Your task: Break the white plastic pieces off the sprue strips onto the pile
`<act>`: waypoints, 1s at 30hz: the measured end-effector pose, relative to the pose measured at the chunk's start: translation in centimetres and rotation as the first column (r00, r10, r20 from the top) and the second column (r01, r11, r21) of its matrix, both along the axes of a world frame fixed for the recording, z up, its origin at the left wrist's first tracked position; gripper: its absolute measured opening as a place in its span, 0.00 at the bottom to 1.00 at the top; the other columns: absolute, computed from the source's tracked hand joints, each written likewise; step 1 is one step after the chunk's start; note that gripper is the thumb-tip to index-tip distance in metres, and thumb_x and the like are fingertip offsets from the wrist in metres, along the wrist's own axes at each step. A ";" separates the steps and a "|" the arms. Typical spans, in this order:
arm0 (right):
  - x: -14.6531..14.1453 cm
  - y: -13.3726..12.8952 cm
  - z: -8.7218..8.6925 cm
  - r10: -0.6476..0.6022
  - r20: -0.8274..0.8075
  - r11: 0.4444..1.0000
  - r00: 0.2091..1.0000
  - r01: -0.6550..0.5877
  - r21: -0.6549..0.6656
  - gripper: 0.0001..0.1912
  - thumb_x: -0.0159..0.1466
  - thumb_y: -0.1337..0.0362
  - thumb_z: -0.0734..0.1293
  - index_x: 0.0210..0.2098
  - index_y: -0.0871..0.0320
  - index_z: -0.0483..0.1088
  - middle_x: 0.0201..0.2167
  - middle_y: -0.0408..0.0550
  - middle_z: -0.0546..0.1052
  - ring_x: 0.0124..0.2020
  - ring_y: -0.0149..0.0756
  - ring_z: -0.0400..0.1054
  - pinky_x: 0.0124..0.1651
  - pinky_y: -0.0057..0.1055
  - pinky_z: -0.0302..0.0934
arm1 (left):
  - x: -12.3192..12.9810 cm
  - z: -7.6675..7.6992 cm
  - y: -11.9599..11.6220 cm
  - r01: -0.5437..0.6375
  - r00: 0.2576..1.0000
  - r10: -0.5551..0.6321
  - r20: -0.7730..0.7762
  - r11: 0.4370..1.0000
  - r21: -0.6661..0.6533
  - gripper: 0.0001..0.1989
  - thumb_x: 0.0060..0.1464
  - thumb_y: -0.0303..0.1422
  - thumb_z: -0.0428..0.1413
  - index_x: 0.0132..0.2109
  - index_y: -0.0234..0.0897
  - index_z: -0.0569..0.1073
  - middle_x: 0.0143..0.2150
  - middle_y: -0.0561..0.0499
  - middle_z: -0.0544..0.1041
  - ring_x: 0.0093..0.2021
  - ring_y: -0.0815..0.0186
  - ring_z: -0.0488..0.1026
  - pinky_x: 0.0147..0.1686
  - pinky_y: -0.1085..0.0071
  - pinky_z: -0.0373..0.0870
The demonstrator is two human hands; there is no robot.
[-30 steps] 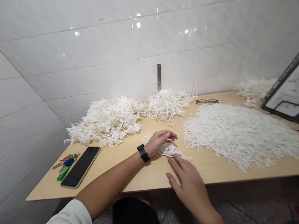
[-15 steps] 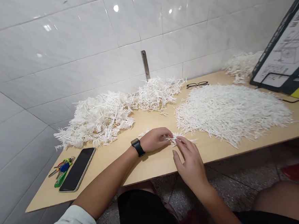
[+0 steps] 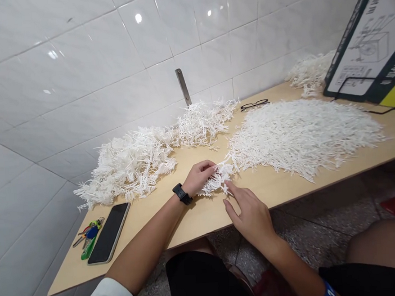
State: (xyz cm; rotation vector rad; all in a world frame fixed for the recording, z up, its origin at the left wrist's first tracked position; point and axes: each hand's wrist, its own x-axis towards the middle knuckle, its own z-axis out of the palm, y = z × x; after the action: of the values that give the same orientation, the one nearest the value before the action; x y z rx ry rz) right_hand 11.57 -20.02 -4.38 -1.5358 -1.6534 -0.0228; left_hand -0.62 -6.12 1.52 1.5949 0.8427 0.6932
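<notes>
A small clump of white strands (image 3: 216,182) lies on the wooden table (image 3: 189,218) between my hands. My left hand (image 3: 199,177), with a black watch at the wrist, has its fingers pinched on strands at the clump's upper left. My right hand (image 3: 251,212) rests at the clump's right side, thumb and index finger apart, its index fingertip touching the strands. Just right of the clump spreads a broad, flat pile of white strands (image 3: 305,136). Two looser heaps, one at the left (image 3: 131,164) and one at the centre back (image 3: 204,122), lie along the wall.
A phone (image 3: 109,234) and keys (image 3: 90,235) lie at the table's left end. Glasses (image 3: 254,104) sit near the wall. At the right stands a printed box (image 3: 366,50) with a black wire frame; more strands (image 3: 310,72) are behind it. Another person's knee (image 3: 384,252) shows below.
The view has shifted slightly. My left hand has turned, and the clump between my hands shows larger, with strands reaching toward the flat pile. My right index finger has straightened somewhat.
</notes>
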 end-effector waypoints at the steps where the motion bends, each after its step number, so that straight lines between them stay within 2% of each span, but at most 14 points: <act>1: 0.0 0.0 0.1 -0.008 -0.019 1.000 1.000 0.008 -0.008 0.23 0.67 0.60 0.58 0.60 0.59 0.60 0.42 0.53 0.77 0.43 0.43 0.71 0.43 0.38 0.66 | -0.1 0.1 0.0 0.016 1.000 -0.016 0.013 0.999 -0.037 0.17 0.47 0.44 0.61 0.34 0.32 0.71 0.26 0.54 0.71 0.24 0.74 0.65 0.26 0.77 0.61; 3: 0.1 0.0 0.1 -0.013 -0.070 1.000 0.997 0.012 -0.015 0.21 0.67 0.59 0.58 0.58 0.59 0.62 0.42 0.53 0.77 0.43 0.43 0.71 0.43 0.37 0.65 | -0.2 0.2 0.0 0.033 0.999 -0.028 0.046 0.994 -0.106 0.19 0.46 0.45 0.61 0.35 0.32 0.70 0.27 0.53 0.72 0.24 0.73 0.66 0.25 0.76 0.61; 6: 0.2 -0.1 0.3 -0.004 -0.143 0.999 0.990 -0.002 -0.040 0.17 0.67 0.55 0.59 0.49 0.57 0.68 0.40 0.51 0.77 0.41 0.41 0.71 0.41 0.35 0.64 | -0.2 0.2 -0.1 0.048 0.998 -0.040 0.055 0.987 -0.154 0.20 0.45 0.46 0.61 0.36 0.33 0.69 0.27 0.54 0.71 0.23 0.74 0.65 0.24 0.77 0.60; 9: 0.3 -0.4 0.9 0.000 -0.205 0.997 0.979 -0.017 -0.080 0.16 0.66 0.51 0.60 0.41 0.56 0.70 0.36 0.49 0.77 0.39 0.40 0.71 0.39 0.33 0.62 | -0.1 0.2 -0.4 0.094 0.996 -0.093 0.016 0.988 -0.120 0.20 0.47 0.46 0.61 0.37 0.33 0.69 0.27 0.54 0.71 0.23 0.74 0.65 0.25 0.76 0.60; 13: 0.3 -0.3 1.9 -0.025 -0.289 0.991 0.957 -0.014 -0.132 0.16 0.64 0.49 0.62 0.33 0.55 0.69 0.30 0.46 0.75 0.34 0.38 0.69 0.35 0.30 0.60 | 0.1 0.1 -0.8 0.172 0.984 -0.173 -0.050 0.985 -0.008 0.19 0.50 0.46 0.58 0.37 0.33 0.70 0.27 0.54 0.70 0.26 0.73 0.64 0.27 0.76 0.61; 17: 0.1 0.2 2.1 -0.094 -0.291 0.986 0.952 0.047 -0.162 0.15 0.64 0.52 0.62 0.28 0.56 0.67 0.30 0.46 0.72 0.30 0.35 0.67 0.33 0.30 0.57 | 0.1 0.2 -0.9 0.245 0.968 -0.239 -0.074 0.965 0.091 0.18 0.52 0.45 0.57 0.38 0.33 0.70 0.29 0.53 0.70 0.28 0.72 0.64 0.30 0.75 0.62; 20: 0.0 0.5 1.7 -0.095 -0.234 0.988 0.968 0.063 -0.141 0.12 0.65 0.58 0.60 0.28 0.56 0.66 0.32 0.47 0.71 0.30 0.35 0.66 0.33 0.30 0.55 | 0.0 0.2 -0.8 0.290 0.956 -0.286 -0.066 0.955 0.060 0.19 0.52 0.46 0.58 0.41 0.34 0.70 0.31 0.52 0.71 0.29 0.72 0.66 0.30 0.75 0.63; 23: 0.3 0.2 1.7 -0.036 -0.210 0.992 0.977 0.009 -0.127 0.10 0.64 0.62 0.59 0.27 0.56 0.64 0.29 0.45 0.70 0.30 0.34 0.64 0.32 0.29 0.54 | -0.2 -0.1 -0.7 0.340 0.932 -0.335 -0.135 0.940 0.015 0.24 0.50 0.47 0.59 0.47 0.34 0.69 0.30 0.52 0.72 0.28 0.71 0.67 0.30 0.75 0.64; 26: 0.7 -0.1 1.9 0.031 -0.239 0.988 0.970 -0.066 -0.142 0.10 0.63 0.65 0.59 0.24 0.56 0.61 0.25 0.42 0.68 0.26 0.31 0.61 0.30 0.28 0.50 | -0.4 -0.4 -0.2 0.337 0.924 -0.317 -0.215 0.939 0.065 0.21 0.51 0.46 0.58 0.42 0.31 0.72 0.29 0.51 0.72 0.28 0.71 0.67 0.30 0.75 0.63; 30: 1.0 -0.4 2.1 0.079 -0.280 0.978 0.957 -0.129 -0.164 0.12 0.62 0.66 0.59 0.21 0.56 0.57 0.21 0.40 0.64 0.23 0.29 0.56 0.27 0.27 0.46 | -0.7 -0.8 0.7 0.220 0.953 -0.175 -0.246 0.961 0.167 0.16 0.52 0.43 0.56 0.31 0.31 0.71 0.23 0.54 0.67 0.23 0.73 0.61 0.25 0.75 0.58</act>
State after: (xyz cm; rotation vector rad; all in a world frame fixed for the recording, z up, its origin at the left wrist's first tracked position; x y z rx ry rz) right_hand 12.56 -20.40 -2.30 -1.5052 -1.5440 0.3898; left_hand -1.32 -5.43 0.73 1.9329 0.7837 0.4628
